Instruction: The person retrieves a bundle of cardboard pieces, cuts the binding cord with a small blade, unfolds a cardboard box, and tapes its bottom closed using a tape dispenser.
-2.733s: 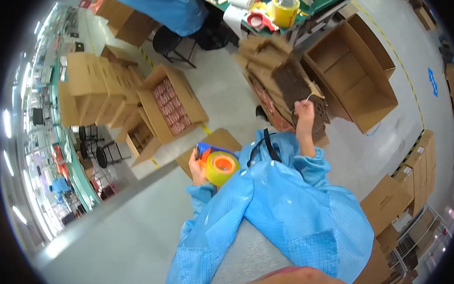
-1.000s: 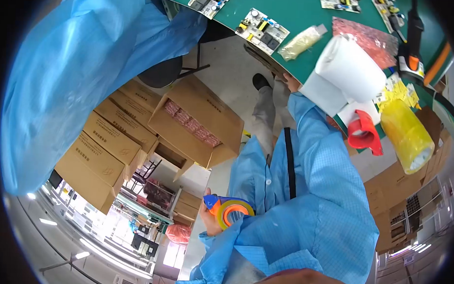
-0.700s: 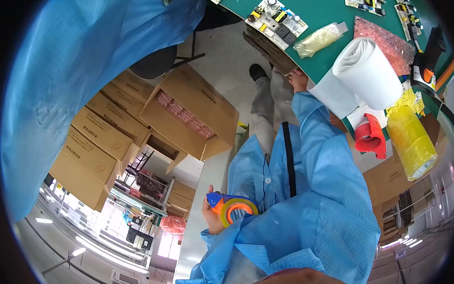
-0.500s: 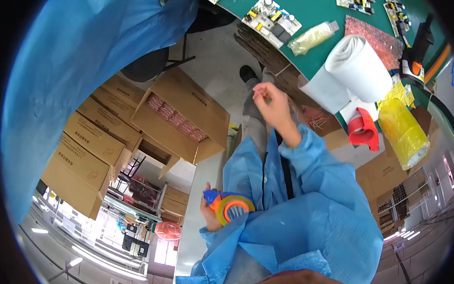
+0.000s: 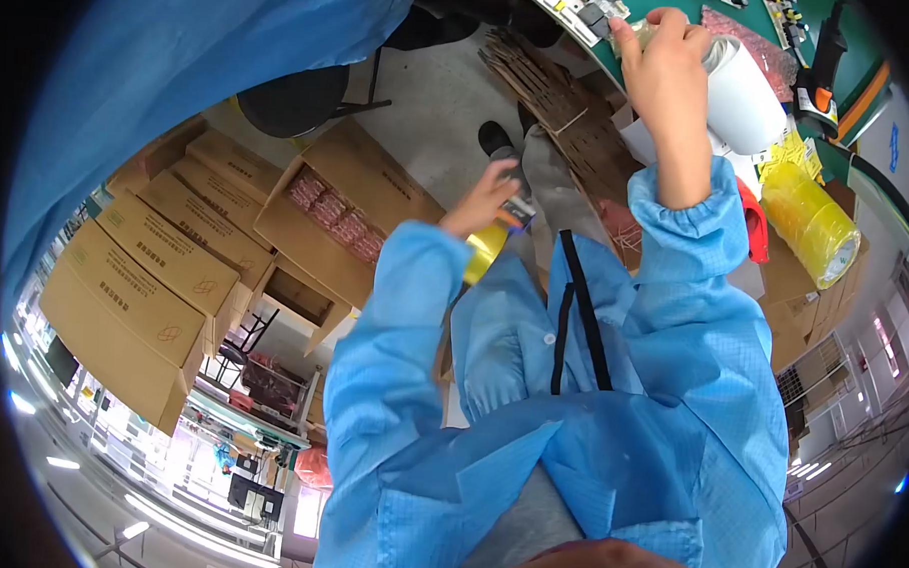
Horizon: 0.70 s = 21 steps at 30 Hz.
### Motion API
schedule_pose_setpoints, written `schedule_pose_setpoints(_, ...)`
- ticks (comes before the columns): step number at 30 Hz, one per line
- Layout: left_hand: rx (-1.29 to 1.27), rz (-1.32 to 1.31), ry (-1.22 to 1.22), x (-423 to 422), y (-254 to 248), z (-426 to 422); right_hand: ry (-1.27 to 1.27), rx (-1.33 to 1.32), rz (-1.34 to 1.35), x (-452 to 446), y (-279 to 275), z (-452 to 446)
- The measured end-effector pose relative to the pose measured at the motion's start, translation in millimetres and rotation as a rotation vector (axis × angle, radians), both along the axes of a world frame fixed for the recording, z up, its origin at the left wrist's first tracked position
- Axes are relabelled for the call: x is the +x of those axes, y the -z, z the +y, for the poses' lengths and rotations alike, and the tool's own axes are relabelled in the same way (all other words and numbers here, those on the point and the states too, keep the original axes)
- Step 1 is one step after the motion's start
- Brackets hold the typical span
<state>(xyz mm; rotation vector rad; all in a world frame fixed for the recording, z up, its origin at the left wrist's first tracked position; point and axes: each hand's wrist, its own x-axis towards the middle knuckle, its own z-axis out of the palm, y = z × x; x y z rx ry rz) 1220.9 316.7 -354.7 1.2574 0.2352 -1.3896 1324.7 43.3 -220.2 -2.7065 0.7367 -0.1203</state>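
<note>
My left hand (image 5: 482,200) is in front of my legs, closed on a tape dispenser (image 5: 517,212) with a wide yellow tape roll, partly blurred. At the edge of the green table, my right hand (image 5: 670,79) curls its thumb and fingers around a yellowish clear packet (image 5: 639,34), most of which the hand hides. Just right of that hand stands a white roll (image 5: 746,99) of sheet material. Beyond the fingers on the left lies a circuit board (image 5: 586,8).
A yellow tape stack (image 5: 812,226) and a red tape dispenser (image 5: 754,222) sit at the table's right edge. A black tool (image 5: 825,72) stands behind. Cartons (image 5: 144,293) and an open box (image 5: 353,190) of pink packs are on the left, near a dark stool (image 5: 296,98).
My right hand has moved up from over my legs to the packet on the table. My left hand has lifted the tape dispenser forward from beside my lap. The view has shifted slightly.
</note>
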Motion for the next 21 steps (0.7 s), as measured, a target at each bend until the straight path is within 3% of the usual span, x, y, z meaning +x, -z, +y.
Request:
schedule_pose_setpoints(3, 0.128, -0.273, 0.392, -5, 76, -48, 0.004, 0.010, 0.021, -2, -2, 5)
schedule_pose_setpoints(4, 0.125, -0.274, 0.381, -9, 94, -62, -0.006, 0.005, 0.020, -1, -4, 7)
schedule_pose_setpoints(6, 0.195, -0.534, 0.532, -17, 129, -84, -0.010, -0.003, 0.071, -2, -8, 9)
schedule_pose_setpoints(15, 0.209, -0.333, 0.454, -48, 204, -120, -0.114, -0.054, 0.113, -2, -12, 13)
schedule_pose_setpoints(17, 0.269, -0.438, 0.422, -54, 218, -128, -0.185, -0.033, 0.002, -20, -33, 26)
schedule_pose_setpoints(18, 0.334, -0.540, 0.405, -62, 229, -130, -0.221, 0.115, 0.026, -33, -50, 44)
schedule_pose_setpoints(20, 0.241, -0.853, 0.238, -111, 317, -136, -0.358, 0.520, 0.024, -67, -63, 68)
schedule_pose_setpoints(21, 0.340, -0.811, 0.244, -97, 285, -138, -0.370, 0.784, 0.132, -84, -59, 76)
